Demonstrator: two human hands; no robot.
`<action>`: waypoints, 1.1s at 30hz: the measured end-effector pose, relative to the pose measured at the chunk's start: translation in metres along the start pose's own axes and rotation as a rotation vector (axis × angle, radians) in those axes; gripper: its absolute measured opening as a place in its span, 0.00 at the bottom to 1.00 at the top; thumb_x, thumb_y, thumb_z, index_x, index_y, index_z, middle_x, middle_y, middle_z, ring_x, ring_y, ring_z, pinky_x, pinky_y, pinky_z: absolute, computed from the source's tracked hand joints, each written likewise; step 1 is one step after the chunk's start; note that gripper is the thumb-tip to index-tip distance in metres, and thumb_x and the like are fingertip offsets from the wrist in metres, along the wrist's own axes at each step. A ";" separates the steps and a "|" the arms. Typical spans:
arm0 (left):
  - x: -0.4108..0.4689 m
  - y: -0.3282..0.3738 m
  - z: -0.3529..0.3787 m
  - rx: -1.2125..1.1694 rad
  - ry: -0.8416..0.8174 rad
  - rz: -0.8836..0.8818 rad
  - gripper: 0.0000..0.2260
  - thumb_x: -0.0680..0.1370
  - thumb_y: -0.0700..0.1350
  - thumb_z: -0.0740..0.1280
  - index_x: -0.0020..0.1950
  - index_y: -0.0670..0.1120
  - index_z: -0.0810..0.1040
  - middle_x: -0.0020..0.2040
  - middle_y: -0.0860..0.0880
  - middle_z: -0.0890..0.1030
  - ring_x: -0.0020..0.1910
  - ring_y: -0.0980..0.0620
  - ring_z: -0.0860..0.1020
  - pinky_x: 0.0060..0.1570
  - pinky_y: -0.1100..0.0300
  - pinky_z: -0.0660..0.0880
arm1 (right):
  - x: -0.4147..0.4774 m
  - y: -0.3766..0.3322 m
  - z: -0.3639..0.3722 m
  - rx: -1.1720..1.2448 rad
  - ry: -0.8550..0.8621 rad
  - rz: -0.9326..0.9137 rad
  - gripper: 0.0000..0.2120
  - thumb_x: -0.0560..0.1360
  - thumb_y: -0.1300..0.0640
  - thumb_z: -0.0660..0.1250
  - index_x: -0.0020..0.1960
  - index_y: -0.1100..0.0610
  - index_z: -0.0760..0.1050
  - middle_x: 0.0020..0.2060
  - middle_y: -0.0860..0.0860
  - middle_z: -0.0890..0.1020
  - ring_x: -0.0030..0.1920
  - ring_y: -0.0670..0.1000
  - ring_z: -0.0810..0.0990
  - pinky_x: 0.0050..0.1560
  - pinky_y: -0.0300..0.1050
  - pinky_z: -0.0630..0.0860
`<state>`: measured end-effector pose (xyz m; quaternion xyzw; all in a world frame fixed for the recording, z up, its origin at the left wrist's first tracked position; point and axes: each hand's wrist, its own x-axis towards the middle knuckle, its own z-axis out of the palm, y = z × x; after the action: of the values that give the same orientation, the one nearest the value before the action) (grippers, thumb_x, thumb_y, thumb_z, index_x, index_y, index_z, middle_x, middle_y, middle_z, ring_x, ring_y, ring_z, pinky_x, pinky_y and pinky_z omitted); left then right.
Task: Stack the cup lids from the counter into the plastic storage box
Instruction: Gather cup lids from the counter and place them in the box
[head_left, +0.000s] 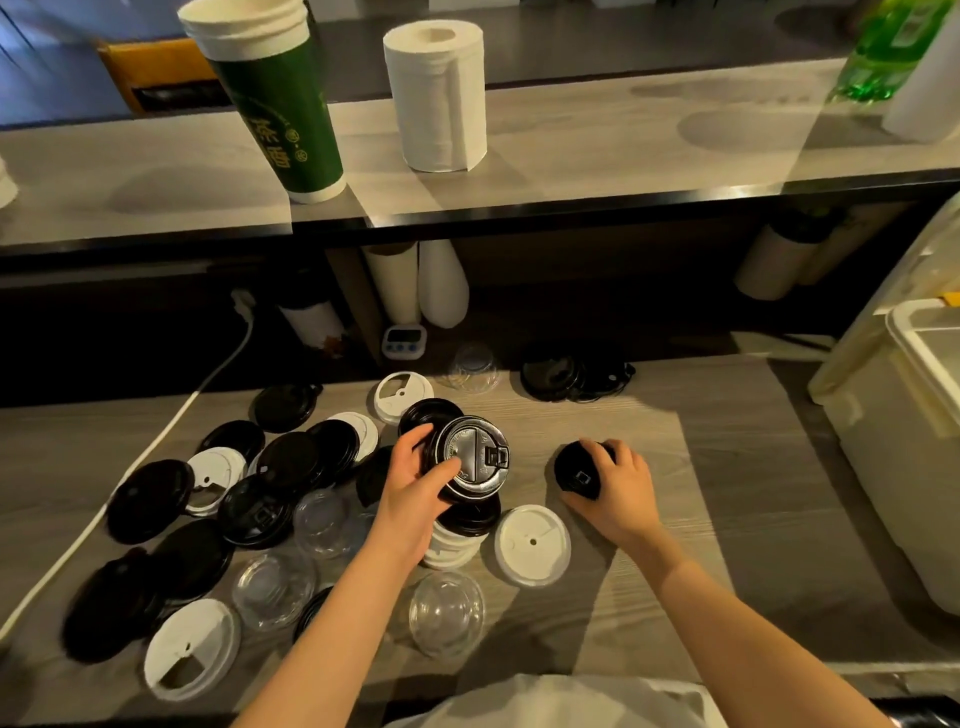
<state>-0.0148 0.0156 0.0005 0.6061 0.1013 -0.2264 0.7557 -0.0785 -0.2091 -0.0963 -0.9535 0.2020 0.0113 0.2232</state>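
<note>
Several black, white and clear cup lids lie scattered on the wooden counter (727, 467). My left hand (415, 478) grips a black lid (475, 457) lifted and tilted above a short pile of black and white lids (457, 540). My right hand (618, 483) is closed on a small black lid (574, 470) resting on the counter to the right. A white lid (532, 545) lies flat between my forearms, and a clear lid (447, 613) sits nearer me. The pale plastic storage box (904, 431) stands at the right edge, its top partly out of view.
A raised shelf (571, 150) behind holds a stack of green paper cups (280, 104), a paper towel roll (441, 98) and a green bottle (883, 52). A white cable (130, 467) crosses the counter's left side. More black lids (561, 376) and a small timer (404, 340) sit at the back.
</note>
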 end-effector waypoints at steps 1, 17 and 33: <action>0.001 0.000 0.001 0.000 0.002 -0.005 0.19 0.77 0.33 0.63 0.61 0.53 0.69 0.59 0.49 0.77 0.58 0.48 0.76 0.56 0.46 0.74 | 0.000 -0.005 -0.004 0.134 0.036 0.026 0.37 0.68 0.42 0.72 0.71 0.52 0.64 0.64 0.54 0.69 0.64 0.56 0.67 0.65 0.50 0.65; -0.011 -0.001 0.005 -0.103 -0.078 -0.065 0.13 0.81 0.43 0.56 0.65 0.53 0.68 0.58 0.48 0.78 0.52 0.53 0.79 0.37 0.62 0.77 | -0.028 -0.101 -0.021 0.644 -0.100 -0.338 0.44 0.61 0.36 0.71 0.73 0.47 0.62 0.71 0.42 0.63 0.71 0.42 0.62 0.70 0.40 0.63; -0.012 0.005 -0.016 0.067 -0.115 0.042 0.26 0.70 0.35 0.64 0.67 0.48 0.66 0.59 0.44 0.75 0.54 0.50 0.77 0.48 0.57 0.75 | -0.031 -0.092 -0.037 0.859 -0.195 -0.084 0.28 0.77 0.53 0.65 0.73 0.44 0.58 0.65 0.45 0.70 0.61 0.41 0.73 0.56 0.34 0.72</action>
<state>-0.0212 0.0344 0.0063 0.6192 0.0376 -0.2482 0.7441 -0.0731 -0.1376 -0.0210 -0.7759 0.1275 0.0071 0.6177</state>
